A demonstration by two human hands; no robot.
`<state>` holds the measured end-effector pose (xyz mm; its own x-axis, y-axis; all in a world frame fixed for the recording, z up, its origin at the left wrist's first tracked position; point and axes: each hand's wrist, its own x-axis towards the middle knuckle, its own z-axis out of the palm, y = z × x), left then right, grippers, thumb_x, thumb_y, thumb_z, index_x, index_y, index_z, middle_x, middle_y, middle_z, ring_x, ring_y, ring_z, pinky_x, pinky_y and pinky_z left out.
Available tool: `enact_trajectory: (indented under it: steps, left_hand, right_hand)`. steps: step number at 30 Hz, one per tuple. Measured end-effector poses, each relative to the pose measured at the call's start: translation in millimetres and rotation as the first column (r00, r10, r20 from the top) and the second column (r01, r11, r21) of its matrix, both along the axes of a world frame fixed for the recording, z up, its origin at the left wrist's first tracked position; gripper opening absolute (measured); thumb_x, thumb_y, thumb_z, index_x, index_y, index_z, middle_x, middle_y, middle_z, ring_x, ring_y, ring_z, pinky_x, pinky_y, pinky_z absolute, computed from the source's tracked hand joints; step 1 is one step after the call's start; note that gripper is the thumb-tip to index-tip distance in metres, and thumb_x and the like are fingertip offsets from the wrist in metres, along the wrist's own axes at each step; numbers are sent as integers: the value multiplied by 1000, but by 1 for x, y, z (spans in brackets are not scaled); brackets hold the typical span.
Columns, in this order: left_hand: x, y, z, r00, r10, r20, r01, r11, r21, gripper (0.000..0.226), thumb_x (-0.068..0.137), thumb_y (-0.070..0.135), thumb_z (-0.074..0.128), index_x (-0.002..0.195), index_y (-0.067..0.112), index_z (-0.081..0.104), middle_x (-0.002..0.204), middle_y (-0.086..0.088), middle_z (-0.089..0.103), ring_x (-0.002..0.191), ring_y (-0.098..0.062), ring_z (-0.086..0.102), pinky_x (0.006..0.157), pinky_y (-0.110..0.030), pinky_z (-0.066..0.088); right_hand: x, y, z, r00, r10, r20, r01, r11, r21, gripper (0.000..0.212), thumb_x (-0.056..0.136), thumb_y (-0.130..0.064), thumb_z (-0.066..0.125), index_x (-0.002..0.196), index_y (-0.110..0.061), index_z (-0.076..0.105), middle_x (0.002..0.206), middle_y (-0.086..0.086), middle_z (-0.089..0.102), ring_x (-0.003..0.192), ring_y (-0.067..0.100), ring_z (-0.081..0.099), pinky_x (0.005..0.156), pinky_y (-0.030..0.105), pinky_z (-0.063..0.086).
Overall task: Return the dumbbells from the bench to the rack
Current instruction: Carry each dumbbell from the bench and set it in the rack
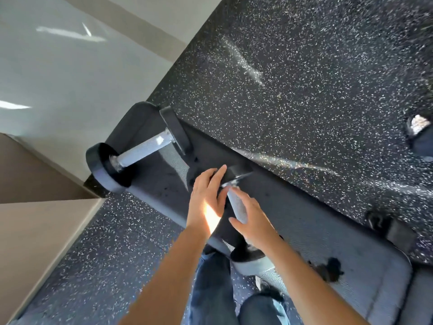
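Observation:
Two black dumbbells with silver knurled handles lie across a dark padded bench. The far dumbbell rests untouched at the bench's left end. The near dumbbell lies under my hands. My right hand curls over its handle with fingers spread, not wrapped closed. My left hand lies flat, fingers extended, just left of the handle beside the dumbbell's far head. The near head hangs over the bench's front edge. No rack is in view.
Black speckled rubber floor surrounds the bench. A pale wall and a beige ledge run along the left. My legs in blue jeans stand against the bench. A strap or bracket sits on the bench's far edge at right.

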<state>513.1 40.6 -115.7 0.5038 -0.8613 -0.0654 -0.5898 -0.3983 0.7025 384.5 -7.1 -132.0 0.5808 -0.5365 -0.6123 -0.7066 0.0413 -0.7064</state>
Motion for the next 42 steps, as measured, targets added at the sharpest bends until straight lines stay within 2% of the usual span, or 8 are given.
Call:
enact_trajectory:
  steps: [10,15,23,27,29,33,36,42]
  left_hand:
    - [-4,-13,6,993,102,-55,-101,994,29,44,79,-14,54,119,5,55,93,-19,55,87,-35,53,77,-39,48]
    - [-11,-8,38,992,92,-85,-90,995,35,44,77,-11,60,117,9,57,83,-9,47,78,-29,50,69,-35,45]
    - [-22,-27,127,979,-52,-196,49,999,-21,39,80,3,64,116,15,57,81,8,44,79,-18,48,69,-20,38]
    - [-31,-42,180,947,-148,-285,123,987,-103,42,79,2,64,113,25,57,87,15,47,83,-7,50,73,-5,35]
    - [-38,-48,207,933,-191,-304,160,979,-126,44,79,3,64,111,32,55,94,14,50,90,-7,50,77,-4,34]
    - [-56,-64,260,894,-352,-277,302,931,-207,37,79,3,65,113,15,57,96,10,51,92,-9,50,82,-4,33]
    - [-78,-77,298,842,-451,-295,390,888,-244,35,79,3,65,111,16,58,99,3,56,97,-17,54,87,-19,39]
    - [-143,-94,363,687,-675,-269,586,734,-343,32,78,19,62,105,34,54,97,13,55,97,-12,54,87,-33,44]
  right_hand:
    - [0,-13,3,991,54,122,-76,980,184,79,81,8,52,124,-54,27,134,-23,29,115,-6,36,99,22,27]
    - [-15,-11,37,990,25,136,-53,978,200,83,78,8,53,118,-61,32,140,-20,30,125,16,45,98,30,38]
    - [-42,-10,137,982,-87,165,52,977,207,78,79,3,57,119,-59,31,146,-18,28,124,-4,32,79,-7,31]
    - [-56,-15,197,978,-148,149,123,978,168,78,77,-1,59,128,-53,31,144,-21,30,119,0,41,96,17,39]
    - [-66,-16,228,973,-171,155,145,976,164,78,76,-1,59,126,-54,31,139,-21,34,111,2,46,90,14,40]
    - [-89,-13,285,926,-312,210,275,943,187,79,76,4,59,129,-49,34,130,-19,42,98,2,49,95,25,41]
    - [-109,-3,324,871,-429,241,394,901,181,80,75,6,59,124,-54,36,132,-13,42,101,11,54,97,37,46]
    - [-163,24,386,695,-626,354,601,776,192,75,80,8,54,122,-53,39,110,-17,49,68,15,62,75,32,57]
